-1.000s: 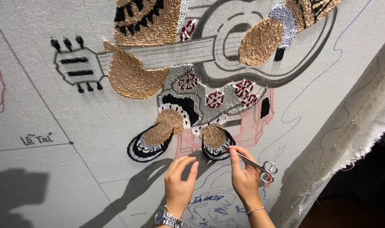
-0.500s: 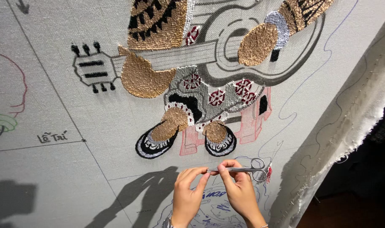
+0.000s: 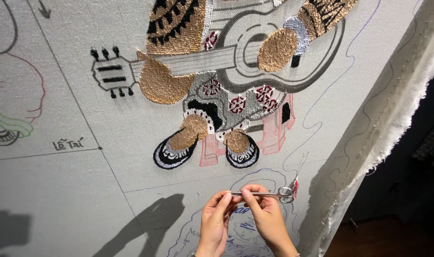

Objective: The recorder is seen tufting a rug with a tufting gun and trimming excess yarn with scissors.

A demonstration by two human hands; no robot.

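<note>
Down at the bottom of the view, both hands meet over a pair of small silver scissors [image 3: 267, 193] held level in front of a big pale grey canvas [image 3: 74, 200] stretched like a wall. The left hand [image 3: 216, 221] comes up from below with fingertips pinched together at the blade tips, and whether it grips the metal itself or a thread there is too fine to tell. The right hand [image 3: 267, 219] sits just beside it, thumb and forefinger clamped on the shank of the scissors, with the ring handles sticking out to the right. A small red and white tag [image 3: 295, 187] hangs at those handles, and a thin thread [image 3: 302, 164] rises from it toward the cloth.

Above the hands the canvas carries a stitched figure playing a grey guitar [image 3: 255, 52], worked in gold, black, silver and red. Its two black-and-white shoes [image 3: 205, 150] sit near a pink outlined patch. Blue pen lines [image 3: 255, 178] curl around the hands, marking an unstitched shape. On the far left lies a green and pink sketch [image 3: 9, 119]. The hands throw a dark shadow [image 3: 152, 214] to the lower left. At right the frayed white edge [image 3: 388, 138] of the cloth falls away against a dark room
</note>
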